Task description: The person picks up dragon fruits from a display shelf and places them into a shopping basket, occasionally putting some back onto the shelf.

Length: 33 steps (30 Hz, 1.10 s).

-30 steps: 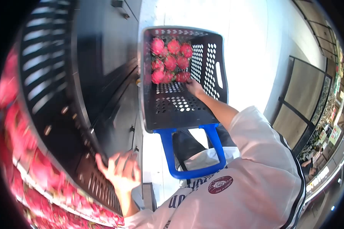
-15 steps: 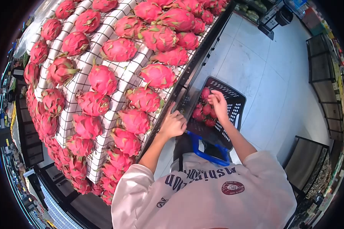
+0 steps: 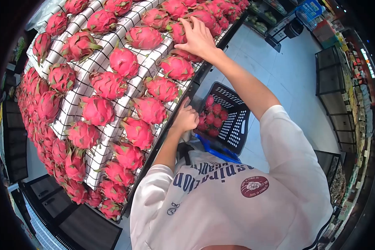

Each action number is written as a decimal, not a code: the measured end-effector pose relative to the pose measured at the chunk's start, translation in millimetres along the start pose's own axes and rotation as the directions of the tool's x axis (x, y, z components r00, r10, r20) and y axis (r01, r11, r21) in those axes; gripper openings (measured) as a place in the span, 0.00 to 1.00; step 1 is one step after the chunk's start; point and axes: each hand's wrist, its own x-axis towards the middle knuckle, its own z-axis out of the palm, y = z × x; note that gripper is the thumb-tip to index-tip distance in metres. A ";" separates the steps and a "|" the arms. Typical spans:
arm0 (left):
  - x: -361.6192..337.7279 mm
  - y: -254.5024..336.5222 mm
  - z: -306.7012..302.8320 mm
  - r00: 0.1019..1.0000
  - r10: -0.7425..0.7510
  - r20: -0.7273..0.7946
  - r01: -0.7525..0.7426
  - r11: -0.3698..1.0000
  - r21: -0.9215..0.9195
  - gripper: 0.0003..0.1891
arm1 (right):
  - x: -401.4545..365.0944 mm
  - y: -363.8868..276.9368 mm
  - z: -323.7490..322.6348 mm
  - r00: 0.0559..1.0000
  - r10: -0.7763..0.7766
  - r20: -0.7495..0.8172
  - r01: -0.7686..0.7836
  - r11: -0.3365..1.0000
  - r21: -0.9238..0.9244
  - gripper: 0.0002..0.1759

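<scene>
My right hand (image 3: 198, 38) reaches over the display with its fingers and thumb curved around a dragon fruit (image 3: 177, 32), which still sits among the others. The palm side is hidden. My left hand (image 3: 186, 118) is at the black edge (image 3: 199, 80) of the stand, its index finger extended along it and its other fingers curled over it. Below and right of it is a black perforated shopping basket (image 3: 238, 130) with a blue handle (image 3: 214, 150). Several red dragon fruits (image 3: 213, 118) lie inside the basket.
Many dragon fruits (image 3: 97, 111) cover the stepped white display (image 3: 86, 81) under a black wire grid. Pale floor tiles (image 3: 275, 79) run along the right, with dark shelving (image 3: 333, 75) beyond. A black device (image 3: 293, 28) stands at the far end.
My right hand has moved from above the basket up to a dragon fruit on the display. My left hand stays at the stand's edge. The view has shifted slightly.
</scene>
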 end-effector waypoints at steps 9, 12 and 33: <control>4.5 -1.6 -1.8 1.000 -0.025 -0.011 0.025 0.999 -0.030 0.12 | 30.5 12.0 6.4 0.964 0.053 0.262 -0.035 0.997 -0.073 0.52; 2.9 -3.2 0.1 1.000 -0.015 -0.009 0.014 1.000 -0.022 0.12 | 29.4 27.6 11.5 0.982 -0.042 0.182 0.033 0.998 0.052 0.52; 15.2 6.0 -12.4 0.996 0.007 0.087 0.000 0.997 -0.082 0.05 | -343.8 139.1 13.2 0.170 0.730 0.662 -0.625 -0.440 0.645 0.41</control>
